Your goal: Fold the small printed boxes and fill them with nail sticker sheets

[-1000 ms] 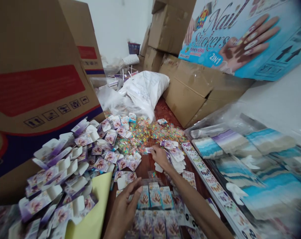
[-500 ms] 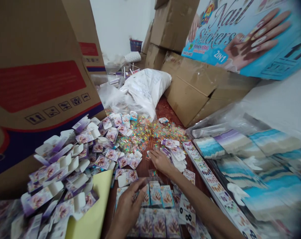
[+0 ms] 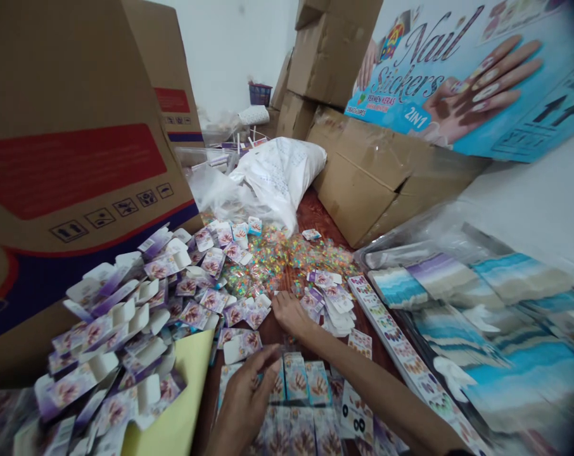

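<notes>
My left hand (image 3: pixel 249 389) hovers over the near left part of the dark red table, fingers curved and thumb apart from them; I see nothing held in it. Below and beside it lie rows of small blue nail sticker boxes (image 3: pixel 296 378) and purple boxes (image 3: pixel 302 432). My right hand (image 3: pixel 291 315) reaches farther forward, its fingers bent down to the table between the boxes and the candy sachets. Whatever its fingertips pinch is too small to make out. Small sachets of colourful candy (image 3: pixel 263 259) are heaped just beyond it. A stack of flat cards (image 3: pixel 337 307) lies to its right.
Open purple boxes (image 3: pixel 111 354) pile up on the left beside a yellow sheet (image 3: pixel 185 392) and a large carton (image 3: pixel 78 158). Behind the candy slumps a white sack (image 3: pixel 282 168). A long sticker strip (image 3: pixel 396 335) and plastic-wrapped blue-beige stacks (image 3: pixel 505 373) line the right.
My right hand has moved slightly left, from beside the flat cards toward the open purple boxes. The left hand stays in nearly the same place.
</notes>
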The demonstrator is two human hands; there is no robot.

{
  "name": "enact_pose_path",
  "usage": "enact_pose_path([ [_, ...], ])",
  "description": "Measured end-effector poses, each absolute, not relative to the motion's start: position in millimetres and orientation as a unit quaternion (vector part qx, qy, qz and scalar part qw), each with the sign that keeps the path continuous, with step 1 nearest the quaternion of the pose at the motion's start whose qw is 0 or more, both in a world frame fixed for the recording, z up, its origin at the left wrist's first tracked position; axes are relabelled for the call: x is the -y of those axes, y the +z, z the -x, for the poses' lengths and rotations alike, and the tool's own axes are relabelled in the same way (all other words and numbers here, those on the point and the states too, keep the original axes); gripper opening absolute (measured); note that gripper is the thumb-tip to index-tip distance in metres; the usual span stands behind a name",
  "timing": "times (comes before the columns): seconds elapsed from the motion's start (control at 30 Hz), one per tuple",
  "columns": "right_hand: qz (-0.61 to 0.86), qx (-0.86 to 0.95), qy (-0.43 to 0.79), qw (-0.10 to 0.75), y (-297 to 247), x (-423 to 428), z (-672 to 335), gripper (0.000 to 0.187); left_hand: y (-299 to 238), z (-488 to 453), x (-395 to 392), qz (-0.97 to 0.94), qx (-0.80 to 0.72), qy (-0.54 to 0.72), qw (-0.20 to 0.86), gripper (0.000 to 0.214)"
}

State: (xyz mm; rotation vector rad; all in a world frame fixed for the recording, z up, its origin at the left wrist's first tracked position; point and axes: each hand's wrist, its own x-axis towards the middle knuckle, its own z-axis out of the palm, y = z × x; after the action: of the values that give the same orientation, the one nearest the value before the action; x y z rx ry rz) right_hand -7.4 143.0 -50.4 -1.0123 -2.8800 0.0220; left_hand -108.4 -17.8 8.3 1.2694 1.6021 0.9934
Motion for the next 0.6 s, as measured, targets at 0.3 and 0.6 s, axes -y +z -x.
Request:
enact_pose_path([
  [0.3,0.449,0.843,0.224,0.193,-33,-169,-7,0.020,8,123,24,-0.486,-0.663,0.395,0.410,0.040],
  [0.6,0.483,0.599,0.554,0.317,-8,-153,-47,0.033,13,113,-10,-0.493,-0.661,0.430,0.367,0.037],
])
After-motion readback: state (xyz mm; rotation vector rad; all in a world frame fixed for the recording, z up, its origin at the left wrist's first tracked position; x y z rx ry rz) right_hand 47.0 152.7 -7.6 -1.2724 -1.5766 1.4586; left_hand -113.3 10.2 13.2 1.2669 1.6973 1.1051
